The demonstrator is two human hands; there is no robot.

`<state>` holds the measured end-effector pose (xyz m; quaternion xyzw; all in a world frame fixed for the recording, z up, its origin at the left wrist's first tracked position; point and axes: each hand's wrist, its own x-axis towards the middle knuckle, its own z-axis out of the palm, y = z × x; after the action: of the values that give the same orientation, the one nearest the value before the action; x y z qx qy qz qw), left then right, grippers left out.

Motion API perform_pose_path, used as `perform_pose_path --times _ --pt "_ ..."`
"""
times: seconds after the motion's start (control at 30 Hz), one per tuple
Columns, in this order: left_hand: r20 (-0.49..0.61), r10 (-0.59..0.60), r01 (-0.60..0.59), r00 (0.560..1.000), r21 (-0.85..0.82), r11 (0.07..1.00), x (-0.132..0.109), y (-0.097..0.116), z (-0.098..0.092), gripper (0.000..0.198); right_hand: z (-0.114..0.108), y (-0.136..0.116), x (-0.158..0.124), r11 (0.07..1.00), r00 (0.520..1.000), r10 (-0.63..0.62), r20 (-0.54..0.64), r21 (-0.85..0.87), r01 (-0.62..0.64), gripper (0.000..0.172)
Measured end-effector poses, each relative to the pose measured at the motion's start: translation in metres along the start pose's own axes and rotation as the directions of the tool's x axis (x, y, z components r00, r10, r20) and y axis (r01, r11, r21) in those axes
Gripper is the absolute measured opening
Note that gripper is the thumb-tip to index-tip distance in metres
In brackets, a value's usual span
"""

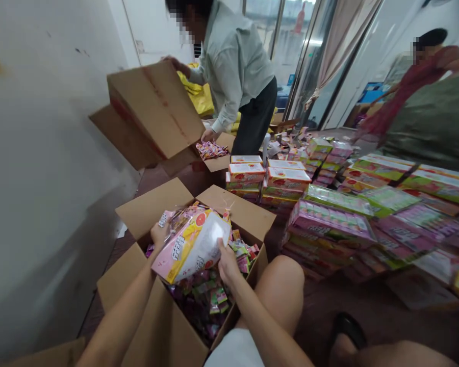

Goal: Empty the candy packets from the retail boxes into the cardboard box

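Observation:
A pink, yellow and white printed box (191, 247) with grapefruit pictures is held tilted between my two hands, above an open carton (164, 321). My left hand (158, 235) is closed on its far left side, partly hidden by the box. The right hand (227, 261) grips the right end, thumb on the white face. Inside the carton lies a heap of small wrapped packets (214, 300) in purple, green and pink. The carton's flaps are spread outward.
Stacks of printed boxes (329, 224) stand on the floor to the right. Ahead, a person in a pale shirt (237, 61) tilts a large carton (156, 109) near another heap of packets (212, 149). A wall (42, 178) runs along the left; another person (413, 86) is at far right.

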<state>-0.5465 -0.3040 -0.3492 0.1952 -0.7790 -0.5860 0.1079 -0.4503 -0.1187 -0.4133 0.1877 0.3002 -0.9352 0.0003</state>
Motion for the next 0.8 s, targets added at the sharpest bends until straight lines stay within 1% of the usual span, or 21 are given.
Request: perform_pose_path --times 0.03,0.07,0.1,0.13,0.17,0.23,0.27,0.3,0.33,0.37,0.43,0.47,0.53,0.6,0.7,0.77,0.8 --pt "-0.015 -0.007 0.007 1.000 0.005 1.000 0.000 -0.002 0.000 0.021 -0.002 -0.003 -0.001 1.000 0.999 0.026 0.021 0.011 -0.027 0.037" --pt "-0.003 -0.020 0.020 1.000 -0.003 1.000 -0.001 -0.004 0.001 0.020 -0.003 -0.006 -0.002 0.998 0.998 0.061 0.034 0.022 -0.061 0.034" --pt "0.041 -0.044 0.045 0.998 -0.031 0.998 -0.003 -0.005 0.001 0.019 -0.006 -0.008 -0.003 0.994 0.994 0.104 0.035 0.032 -0.105 0.033" --pt "0.112 -0.087 0.096 0.990 -0.074 0.993 -0.006 -0.007 0.001 0.020 -0.008 -0.011 -0.004 0.988 0.989 0.147 0.032 0.036 -0.148 0.032" --pt "0.193 -0.148 0.173 0.970 -0.123 0.977 -0.009 -0.008 0.001 0.024 -0.011 -0.014 -0.004 0.982 0.982 0.186 0.028 0.032 -0.187 0.033" --pt "0.359 -0.265 0.352 0.895 -0.204 0.913 -0.014 -0.009 0.000 0.030 -0.016 -0.020 -0.003 0.971 0.971 0.239 0.022 0.001 -0.239 0.039" --pt "0.415 -0.293 0.411 0.861 -0.229 0.883 -0.016 -0.009 -0.001 0.031 -0.018 -0.023 -0.001 0.966 0.966 0.257 0.014 -0.021 -0.256 0.042" --pt "0.441 -0.297 0.431 0.847 -0.243 0.869 -0.018 -0.009 -0.001 0.031 -0.019 -0.028 0.001 0.963 0.964 0.266 -0.001 -0.045 -0.266 0.044" --pt "0.443 -0.281 0.420 0.851 -0.254 0.872 -0.021 -0.008 -0.001 0.030 -0.020 -0.033 0.003 0.960 0.962 0.271 -0.024 -0.068 -0.272 0.045" --pt "0.430 -0.253 0.389 0.867 -0.265 0.882 -0.023 -0.008 -0.001 0.031 -0.020 -0.038 0.005 0.958 0.962 0.267 -0.054 -0.092 -0.271 0.045" --pt "0.398 -0.210 0.336 0.893 -0.280 0.899 -0.027 -0.005 0.002 0.032 -0.018 -0.051 0.009 0.960 0.968 0.235 -0.089 -0.136 -0.246 0.042" --pt "0.392 -0.198 0.325 0.898 -0.290 0.900 -0.029 -0.004 0.005 0.032 -0.016 -0.057 0.010 0.963 0.973 0.209 -0.097 -0.155 -0.222 0.039" --pt "0.400 -0.168 0.318 0.901 -0.347 0.882 -0.032 -0.002 0.010 0.031 -0.012 -0.069 0.012 0.967 0.984 0.152 -0.096 -0.190 -0.168 0.033" --pt "0.402 -0.129 0.308 0.906 -0.421 0.853 -0.032 0.001 0.016 0.031 -0.007 -0.078 0.015 0.963 0.989 0.128 -0.075 -0.228 -0.141 0.027" --pt "0.386 -0.095 0.290 0.918 -0.489 0.823 -0.032 0.006 0.022 0.036 -0.003 -0.087 0.024 0.949 0.985 0.153 -0.080 -0.265 -0.169 0.026" --pt "0.390 -0.089 0.286 0.917 -0.484 0.827 -0.034 0.010 0.023 0.045 -0.002 -0.092 0.032 0.942 0.981 0.172 -0.088 -0.278 -0.190 0.027" --pt "0.396 -0.078 0.277 0.915 -0.474 0.836 -0.035 0.012 0.023 0.051 -0.003 -0.095 0.035 0.940 0.983 0.167 -0.073 -0.290 -0.182 0.028"
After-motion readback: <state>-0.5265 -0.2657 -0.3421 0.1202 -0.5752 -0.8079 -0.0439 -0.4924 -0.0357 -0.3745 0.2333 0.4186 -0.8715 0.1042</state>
